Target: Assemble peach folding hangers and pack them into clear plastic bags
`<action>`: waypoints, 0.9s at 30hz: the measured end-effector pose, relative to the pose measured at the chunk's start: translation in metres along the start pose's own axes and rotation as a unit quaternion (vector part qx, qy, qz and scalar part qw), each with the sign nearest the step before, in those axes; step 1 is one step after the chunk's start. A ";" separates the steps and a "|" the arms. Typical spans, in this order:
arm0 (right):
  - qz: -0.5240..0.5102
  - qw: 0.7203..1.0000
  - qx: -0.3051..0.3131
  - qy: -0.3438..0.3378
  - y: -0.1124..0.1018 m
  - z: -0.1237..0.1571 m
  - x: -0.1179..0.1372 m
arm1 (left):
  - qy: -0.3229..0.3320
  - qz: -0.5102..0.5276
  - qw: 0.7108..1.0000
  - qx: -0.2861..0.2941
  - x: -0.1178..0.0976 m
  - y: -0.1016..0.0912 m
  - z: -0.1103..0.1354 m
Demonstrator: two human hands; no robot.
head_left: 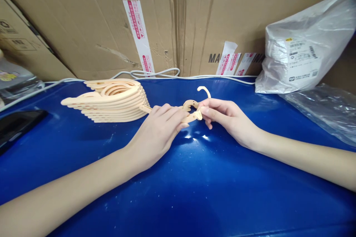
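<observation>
My left hand (160, 126) is closed over a cream plastic clothes hanger (190, 118), whose one arm shows past the wrist side and whose curved middle shows past the fingertips. My right hand (225, 116) pinches at the hanger's middle. From behind its fingers a cream hanger hook (205, 89) curves up and to the left. A small pale piece (199, 115) shows at the right thumb tip; whether it is joined to the hanger I cannot tell. Just left of my hands lies a neat stack of cream hangers (116, 103), without visible hooks.
The blue table (178, 192) is glossy. Cardboard boxes (91, 33) stand along its back, with a white cable (155, 75) in front. At right sit a white plastic parcel (303, 52) and clear plastic film (325, 107). A black phone-like object (20, 126) lies at left.
</observation>
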State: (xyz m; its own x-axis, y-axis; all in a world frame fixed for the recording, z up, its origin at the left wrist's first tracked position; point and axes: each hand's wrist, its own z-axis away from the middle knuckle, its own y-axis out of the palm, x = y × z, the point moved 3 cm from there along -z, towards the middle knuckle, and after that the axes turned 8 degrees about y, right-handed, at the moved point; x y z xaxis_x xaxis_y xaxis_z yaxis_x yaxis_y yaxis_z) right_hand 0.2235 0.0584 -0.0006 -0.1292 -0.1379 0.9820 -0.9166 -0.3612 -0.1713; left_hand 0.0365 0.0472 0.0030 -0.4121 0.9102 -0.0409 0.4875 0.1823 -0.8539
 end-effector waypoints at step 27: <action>0.210 0.969 -0.116 -0.064 -0.002 0.009 0.004 | 0.016 -0.133 0.991 0.015 -0.007 -0.001 -0.003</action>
State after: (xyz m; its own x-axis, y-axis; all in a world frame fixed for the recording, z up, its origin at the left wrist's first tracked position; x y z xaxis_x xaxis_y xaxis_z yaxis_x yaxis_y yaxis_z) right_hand 0.2277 0.0505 0.0032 -0.4751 -0.3468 0.8087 -0.8556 -0.0327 -0.5166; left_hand 0.0413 0.0414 0.0056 -0.4977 0.8429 0.2044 0.3407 0.4068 -0.8476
